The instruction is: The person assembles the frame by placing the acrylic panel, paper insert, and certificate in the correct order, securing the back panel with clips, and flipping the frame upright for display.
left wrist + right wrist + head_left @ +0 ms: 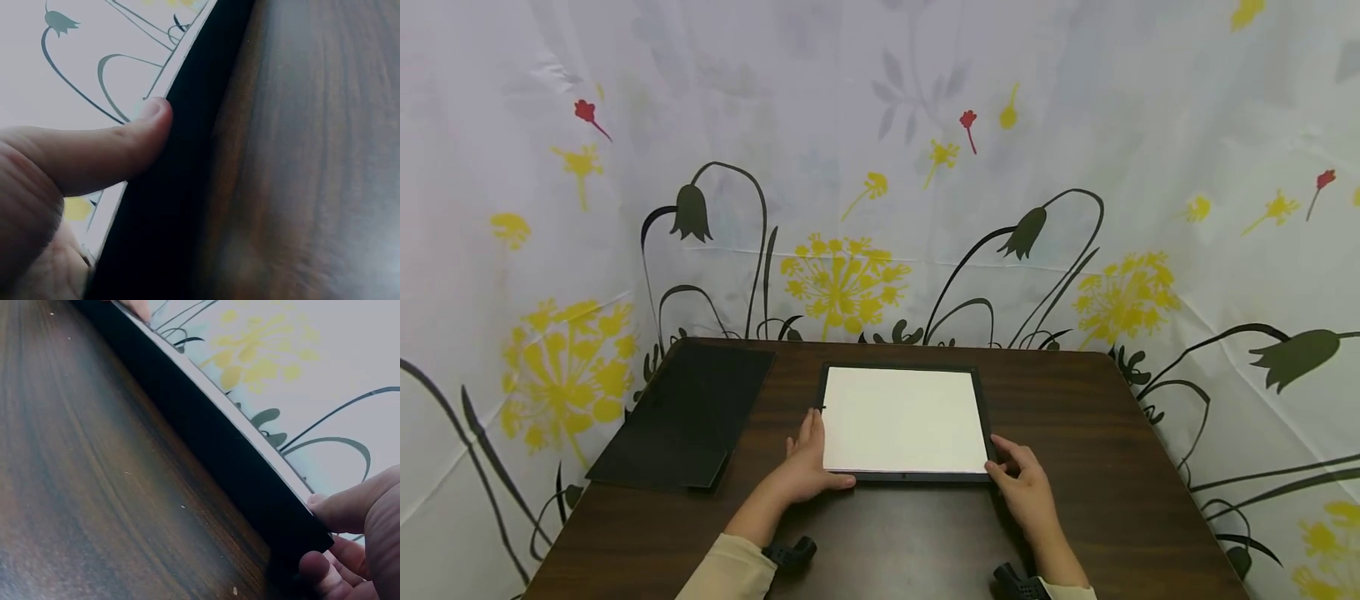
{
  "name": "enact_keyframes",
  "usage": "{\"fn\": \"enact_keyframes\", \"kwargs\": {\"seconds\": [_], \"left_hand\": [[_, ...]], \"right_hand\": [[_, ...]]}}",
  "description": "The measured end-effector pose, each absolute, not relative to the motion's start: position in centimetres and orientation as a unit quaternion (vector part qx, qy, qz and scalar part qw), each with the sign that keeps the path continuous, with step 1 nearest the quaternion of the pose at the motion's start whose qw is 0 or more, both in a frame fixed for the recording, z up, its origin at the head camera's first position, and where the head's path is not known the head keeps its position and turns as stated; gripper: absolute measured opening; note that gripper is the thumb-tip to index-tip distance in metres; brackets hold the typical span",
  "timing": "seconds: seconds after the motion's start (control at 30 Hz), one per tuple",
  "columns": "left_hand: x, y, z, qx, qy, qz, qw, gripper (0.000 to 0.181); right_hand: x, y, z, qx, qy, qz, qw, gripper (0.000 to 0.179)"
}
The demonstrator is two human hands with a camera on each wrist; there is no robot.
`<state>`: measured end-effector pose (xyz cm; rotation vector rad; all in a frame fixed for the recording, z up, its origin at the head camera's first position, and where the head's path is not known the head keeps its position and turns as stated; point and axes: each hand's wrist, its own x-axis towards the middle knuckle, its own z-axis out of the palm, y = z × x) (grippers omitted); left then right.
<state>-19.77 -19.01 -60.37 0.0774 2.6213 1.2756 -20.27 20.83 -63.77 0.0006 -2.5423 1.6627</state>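
Observation:
A shallow black box (910, 477) with a white panel (902, 417) filling its top lies in the middle of the table. My left hand (802, 468) holds its near left corner, fingers along the left side and thumb at the front edge. In the left wrist view that thumb (134, 140) crosses the top of the black front wall (169, 175). My right hand (1024, 483) grips the near right corner. Its thumb (350, 509) lies on top, and the other fingers (315, 565) curl round the corner below.
A flat black lid-like piece (681, 417) lies at the table's left side. The dark wood table (1075, 417) backs onto a flowered curtain (880, 167). Each wrist carries a small black camera, the left camera (792, 552) near the front of the table.

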Motion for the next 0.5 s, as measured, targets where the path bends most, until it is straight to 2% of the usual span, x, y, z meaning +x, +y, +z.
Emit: {"fn": "enact_keyframes", "kwargs": {"seconds": [0.3, 0.5], "left_hand": [[-19.3, -19.7, -60.6, 0.037, 0.897, 0.429, 0.099, 0.145], [-17.1, -21.5, -59.4, 0.053, 0.899, 0.406, 0.155, 0.128]], "right_hand": [[-20.3, 20.6, -63.5, -0.012, -0.845, 0.532, 0.04, 0.047], [-20.4, 20.7, -63.6, -0.013, -0.837, 0.546, 0.037, 0.048]]}}
